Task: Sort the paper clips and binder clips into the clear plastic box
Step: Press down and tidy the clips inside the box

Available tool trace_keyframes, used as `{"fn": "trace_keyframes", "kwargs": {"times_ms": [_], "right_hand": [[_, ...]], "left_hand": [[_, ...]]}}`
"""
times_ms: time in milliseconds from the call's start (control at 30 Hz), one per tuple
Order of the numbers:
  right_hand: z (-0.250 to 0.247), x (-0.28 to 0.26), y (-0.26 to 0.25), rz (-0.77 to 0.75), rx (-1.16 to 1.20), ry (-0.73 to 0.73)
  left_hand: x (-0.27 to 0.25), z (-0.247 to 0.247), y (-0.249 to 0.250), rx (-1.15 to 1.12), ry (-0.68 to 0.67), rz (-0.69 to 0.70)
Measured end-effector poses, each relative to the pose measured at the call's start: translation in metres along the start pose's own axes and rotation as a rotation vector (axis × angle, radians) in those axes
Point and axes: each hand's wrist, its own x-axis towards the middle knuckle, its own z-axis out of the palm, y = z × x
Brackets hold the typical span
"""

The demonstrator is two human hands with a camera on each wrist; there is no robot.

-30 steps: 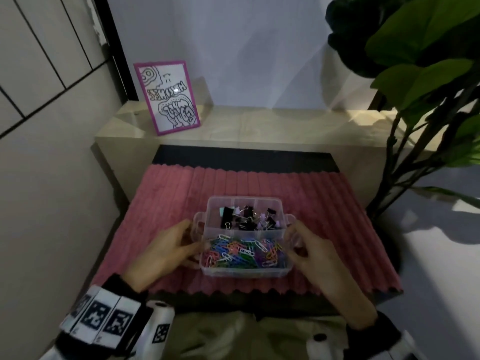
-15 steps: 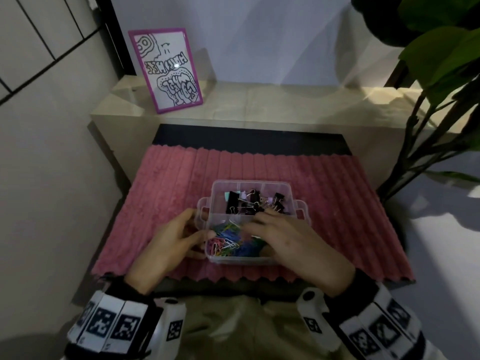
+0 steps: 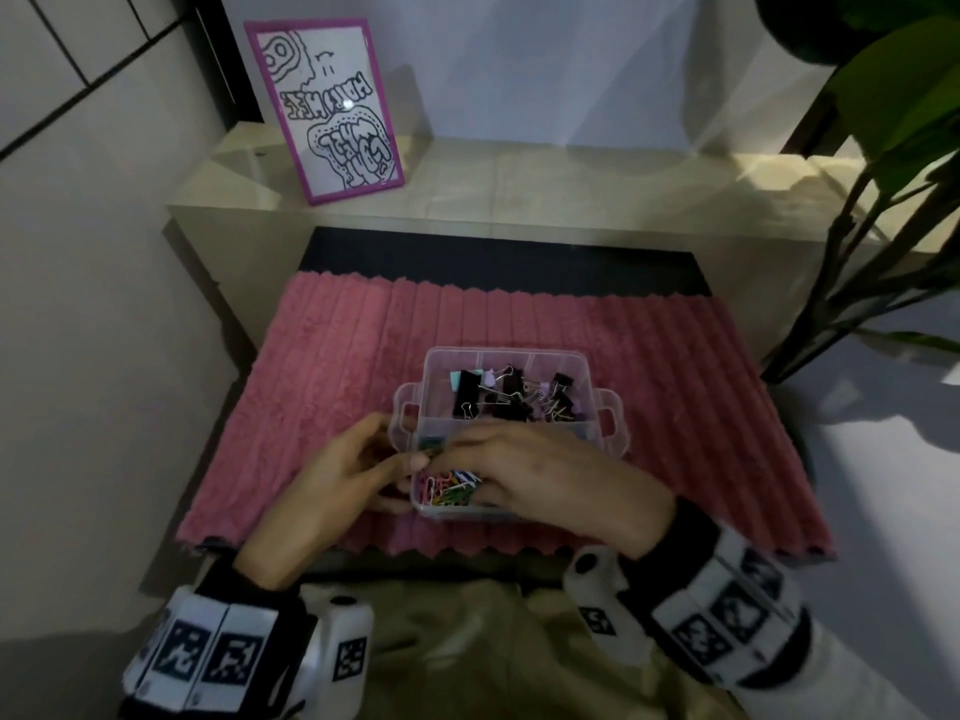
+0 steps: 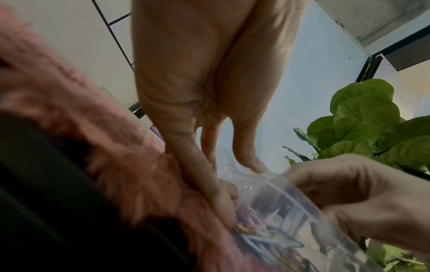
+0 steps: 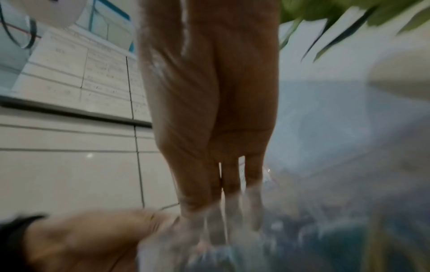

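A clear plastic box stands on the pink mat. Its far compartment holds black and pastel binder clips; its near compartment holds coloured paper clips. My left hand grips the box's left wall, thumb on the rim and fingers outside, as the left wrist view shows at the left hand and the box. My right hand lies over the near compartment, fingers reaching left among the paper clips. In the blurred right wrist view its fingers look straight. Its fingertips are hidden.
The ribbed pink mat covers a dark surface in front of a beige ledge. A pink-framed drawing leans on the ledge at the left. A large leafy plant stands at the right, a tiled wall at the left.
My right hand has left the box's right side and moved across over the paper clip compartment. The left hand has stayed at the left wall. The head view has come closer.
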Motion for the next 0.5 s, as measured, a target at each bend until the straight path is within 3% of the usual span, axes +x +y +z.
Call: {"fn": "trace_keyframes", "kwargs": {"times_ms": [500], "right_hand": [[-0.012, -0.031, 0.036, 0.188, 0.263, -0.118]], "left_hand": [[0.0, -0.001, -0.003, -0.086, -0.008, -0.014]]}}
